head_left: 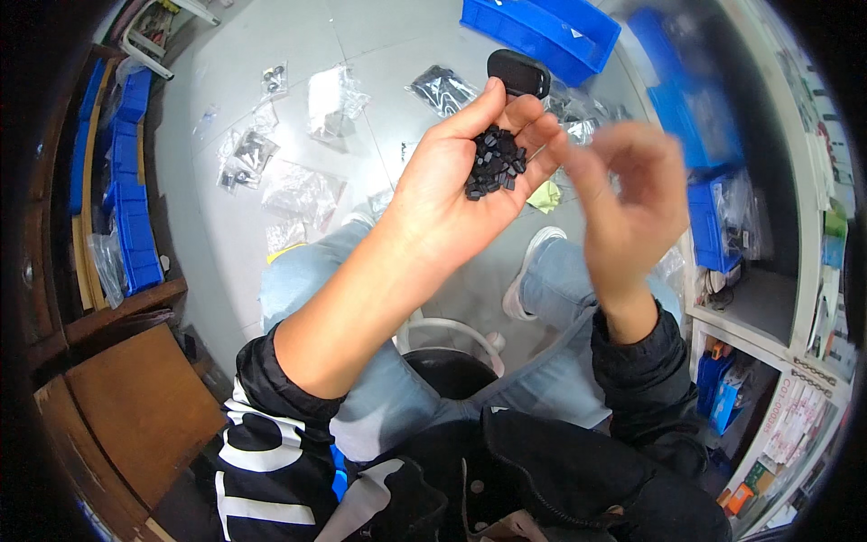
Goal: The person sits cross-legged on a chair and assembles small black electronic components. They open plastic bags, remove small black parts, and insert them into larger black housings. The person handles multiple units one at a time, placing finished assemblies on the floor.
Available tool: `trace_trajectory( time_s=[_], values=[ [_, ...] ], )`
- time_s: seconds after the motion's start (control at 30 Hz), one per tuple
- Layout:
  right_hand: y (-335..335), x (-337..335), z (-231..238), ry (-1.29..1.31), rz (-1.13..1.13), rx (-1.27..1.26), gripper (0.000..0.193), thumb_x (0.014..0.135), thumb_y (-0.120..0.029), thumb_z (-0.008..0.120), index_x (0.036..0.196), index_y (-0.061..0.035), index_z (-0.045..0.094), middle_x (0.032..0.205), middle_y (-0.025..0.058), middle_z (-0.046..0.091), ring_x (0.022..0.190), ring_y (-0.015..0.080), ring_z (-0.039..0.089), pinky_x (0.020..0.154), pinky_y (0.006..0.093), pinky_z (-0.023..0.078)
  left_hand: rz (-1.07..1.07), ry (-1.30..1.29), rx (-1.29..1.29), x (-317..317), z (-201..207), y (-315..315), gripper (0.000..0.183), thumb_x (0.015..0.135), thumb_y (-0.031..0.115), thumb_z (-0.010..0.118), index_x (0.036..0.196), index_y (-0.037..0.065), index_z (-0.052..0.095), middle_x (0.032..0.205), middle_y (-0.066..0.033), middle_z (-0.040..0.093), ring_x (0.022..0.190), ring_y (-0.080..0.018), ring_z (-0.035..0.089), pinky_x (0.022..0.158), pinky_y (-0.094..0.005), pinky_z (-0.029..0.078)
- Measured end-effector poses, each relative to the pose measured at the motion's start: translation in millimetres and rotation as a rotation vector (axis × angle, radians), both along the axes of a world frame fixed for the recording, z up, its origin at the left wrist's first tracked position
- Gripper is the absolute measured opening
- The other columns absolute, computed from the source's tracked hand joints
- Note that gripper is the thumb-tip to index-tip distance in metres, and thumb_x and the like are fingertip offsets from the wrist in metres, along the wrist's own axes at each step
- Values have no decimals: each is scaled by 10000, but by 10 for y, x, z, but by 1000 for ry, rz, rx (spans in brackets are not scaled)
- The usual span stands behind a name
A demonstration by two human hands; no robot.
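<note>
My left hand (452,181) is turned palm up and cupped, with a heap of small black pieces (497,161) lying in it. At its fingertips, beyond the thumb, is a rounded black case-like thing (518,72); the fingers partly hide where it rests. Close beside the left fingers, on the right, my right hand (632,194) is raised with curled fingers. Motion smears those fingers, so whether anything is pinched between them cannot be made out.
Clear plastic bags of parts (246,158) are strewn over the grey floor. A blue bin (546,34) stands ahead, a shelf with blue bins (713,221) on the right. Blue trays (133,230) line the left, near a brown board (135,406). A black-seated stool (449,372) shows between my legs.
</note>
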State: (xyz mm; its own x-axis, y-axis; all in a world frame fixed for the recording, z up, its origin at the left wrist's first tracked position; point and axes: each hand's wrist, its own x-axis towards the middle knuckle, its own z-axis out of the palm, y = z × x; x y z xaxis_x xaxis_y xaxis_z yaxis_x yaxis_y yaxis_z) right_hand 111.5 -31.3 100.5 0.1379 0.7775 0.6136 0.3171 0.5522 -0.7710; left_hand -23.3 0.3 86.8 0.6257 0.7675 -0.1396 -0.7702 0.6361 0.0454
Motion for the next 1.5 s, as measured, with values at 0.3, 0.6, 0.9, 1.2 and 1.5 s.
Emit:
trace_trajectory(
  time_s=[0.3, 0.6, 0.9, 1.2, 1.5],
  values=[
    [125, 168, 2, 47, 48, -539, 255, 721, -165, 698, 909, 0, 651, 752, 18, 604, 620, 49, 465, 524, 185, 365, -130, 190, 6, 61, -120, -87, 185, 898, 203, 514, 882, 19, 504, 795, -48, 534, 739, -139, 532, 672, -287, 501],
    [90, 173, 71, 448, 110, -294, 239, 844, -127, 577, 1027, 25, 548, 858, 109, 613, 684, 106, 563, 593, 232, 467, -38, -301, -97, -48, -57, -49, 475, 951, 263, 285, 1335, -16, 291, 1247, -161, 469, 1128, -292, 463, 999, -408, 364],
    [-379, -93, -111, -178, 458, -23, 187, 756, -40, 572, 901, 19, 470, 1041, 275, 574, 728, 269, 610, 644, 299, 494, 47, -598, -1, -204, 107, -21, 503, 899, 240, 259, 1314, -37, 316, 1394, -180, 290, 1310, -298, 245, 1085, -430, 203],
    [-209, -146, -159, -264, 413, -38, 212, 863, -157, 474, 913, 47, 441, 1093, 338, 520, 741, 237, 591, 664, 295, 485, 2, -644, -28, -271, -6, -31, 528, 873, 258, 285, 1310, -36, 328, 1385, -180, 310, 1296, -289, 275, 1072, -399, 219],
    [-198, -131, -122, -271, 346, 33, 277, 908, -245, 452, 899, 31, 448, 1143, 367, 471, 609, 154, 580, 613, 266, 486, 74, -520, 74, -179, 48, -52, 525, 883, 253, 260, 1308, -49, 324, 1380, -184, 318, 1295, -284, 274, 1067, -377, 221]
  ],
)
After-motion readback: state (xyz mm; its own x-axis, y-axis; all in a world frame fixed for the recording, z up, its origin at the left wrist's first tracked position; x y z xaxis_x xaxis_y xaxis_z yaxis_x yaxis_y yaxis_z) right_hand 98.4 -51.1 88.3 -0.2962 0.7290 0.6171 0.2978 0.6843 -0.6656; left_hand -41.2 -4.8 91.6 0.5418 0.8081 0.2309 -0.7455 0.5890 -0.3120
